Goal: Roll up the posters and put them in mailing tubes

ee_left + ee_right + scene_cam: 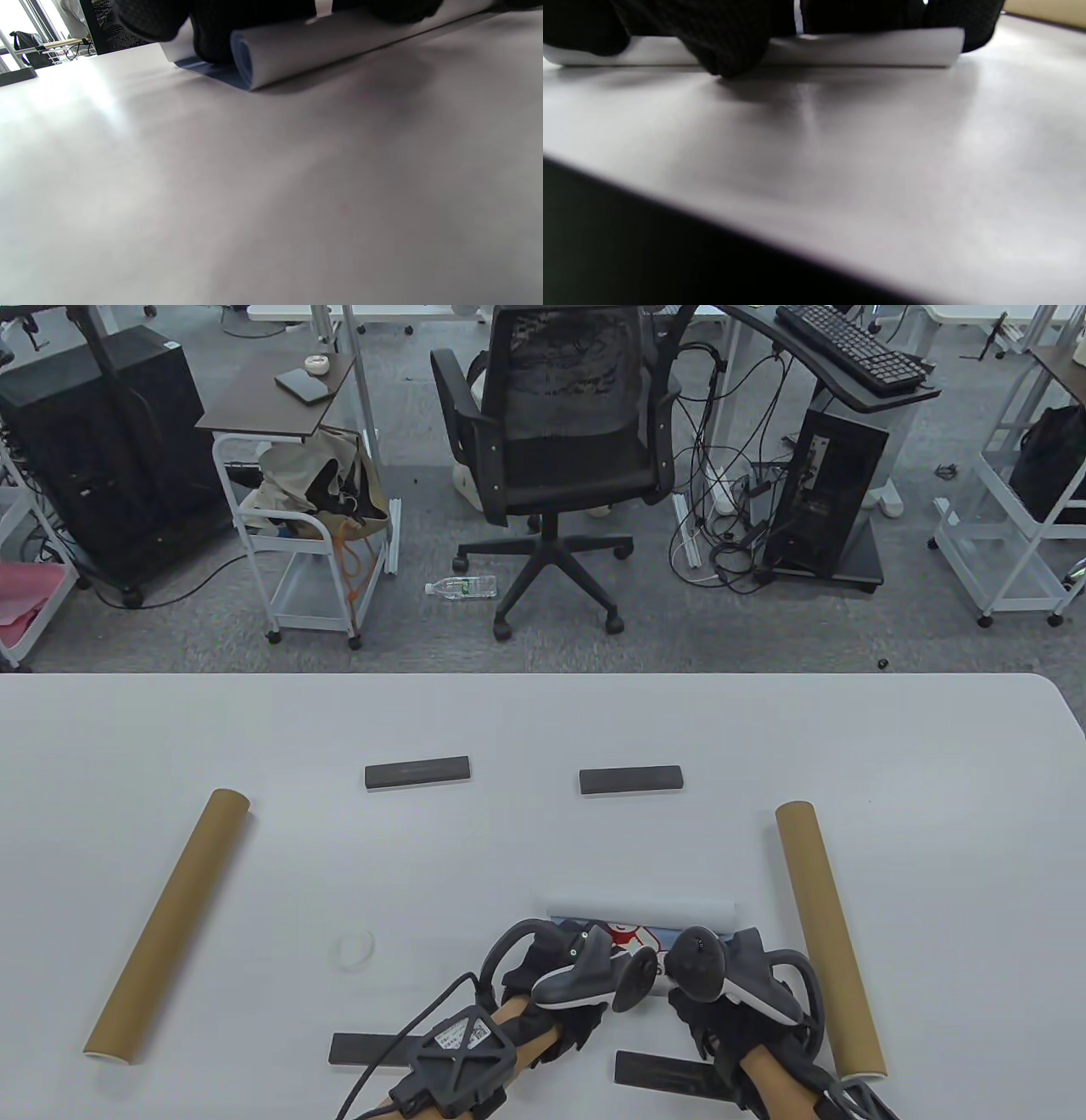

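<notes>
under both hands | poster roll | left hand, right hand pressing

In the table view the trackers cover both hands' fingers, so neither grip on the poster can be read. Both wrist views cut the gloved fingers at the top edge.

Table view looks down; wrist views skim tabletop, sharing the poster
</notes>
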Available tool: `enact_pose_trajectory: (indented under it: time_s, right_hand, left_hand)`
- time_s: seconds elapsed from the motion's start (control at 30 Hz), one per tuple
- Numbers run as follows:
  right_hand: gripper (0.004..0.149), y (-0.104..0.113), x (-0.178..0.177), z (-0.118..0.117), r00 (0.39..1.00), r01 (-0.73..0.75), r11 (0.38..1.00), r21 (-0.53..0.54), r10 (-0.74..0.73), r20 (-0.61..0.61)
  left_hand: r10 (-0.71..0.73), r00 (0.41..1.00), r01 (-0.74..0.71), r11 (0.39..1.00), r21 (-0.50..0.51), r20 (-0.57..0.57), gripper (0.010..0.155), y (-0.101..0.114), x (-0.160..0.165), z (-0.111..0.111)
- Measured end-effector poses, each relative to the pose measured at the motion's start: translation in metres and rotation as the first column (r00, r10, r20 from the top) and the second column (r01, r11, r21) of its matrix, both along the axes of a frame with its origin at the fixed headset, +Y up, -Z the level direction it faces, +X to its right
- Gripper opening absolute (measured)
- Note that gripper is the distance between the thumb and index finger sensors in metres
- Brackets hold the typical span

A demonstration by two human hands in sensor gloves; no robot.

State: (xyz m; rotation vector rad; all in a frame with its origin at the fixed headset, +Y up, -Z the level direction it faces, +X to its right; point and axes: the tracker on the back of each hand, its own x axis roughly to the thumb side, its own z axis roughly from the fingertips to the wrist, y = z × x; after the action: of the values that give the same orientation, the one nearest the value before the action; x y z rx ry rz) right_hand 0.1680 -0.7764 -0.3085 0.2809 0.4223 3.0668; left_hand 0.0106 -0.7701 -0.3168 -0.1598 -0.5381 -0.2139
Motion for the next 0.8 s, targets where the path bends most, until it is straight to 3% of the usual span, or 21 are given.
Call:
enact_pose_trajectory:
  time_s: [0.1, 0.23, 0.4, 0.47, 0.53, 0.67, 0.8]
  right_hand:
    - [0.044, -0.0004, 0.0011, -0.0017, 1.000, 0.004, 1.000, -0.006, -0.004, 0.017]
    - [0.043, 0.0022, 0.0037, -0.0012, 0.999, 0.046, 0.999, 0.004, -0.046, 0.023]
    - [0.046, 0.0028, 0.0034, -0.0003, 0.999, 0.040, 0.999, -0.034, -0.041, -0.009]
    - [0.045, 0.0030, 0.0034, -0.0005, 0.999, 0.044, 0.999, -0.029, -0.044, -0.003]
    - [0.043, 0.0036, 0.0033, -0.0006, 0.999, 0.040, 0.999, -0.010, -0.039, 0.013]
    - [0.039, 0.0066, 0.0037, -0.0010, 0.998, 0.055, 0.998, 0.035, -0.056, 0.041]
    - [0.051, 0.0075, 0.0055, 0.0011, 0.998, 0.056, 0.998, -0.022, -0.056, 0.001]
  left_hand:
    - [-0.018, 1.000, 0.018, 0.999, -0.049, -0.007, 0.055, -0.0020, -0.0006, -0.0007]
    - [0.003, 1.000, -0.003, 1.000, -0.014, -0.007, 0.046, -0.0001, -0.0007, -0.0006]
    - [0.024, 0.999, -0.027, 0.989, -0.145, -0.025, 0.042, 0.0036, -0.0015, -0.0014]
    - [0.030, 0.999, -0.034, 0.991, -0.131, -0.032, 0.042, 0.0038, -0.0019, -0.0015]
    - [0.035, 0.999, -0.037, 0.995, -0.091, -0.029, 0.051, 0.0031, -0.0027, -0.0023]
    - [0.004, 1.000, -0.009, 0.986, -0.166, -0.030, 0.058, -0.0035, -0.0036, -0.0042]
    - [0.002, 1.000, -0.005, 0.995, -0.099, -0.025, 0.047, -0.0005, -0.0029, -0.0041]
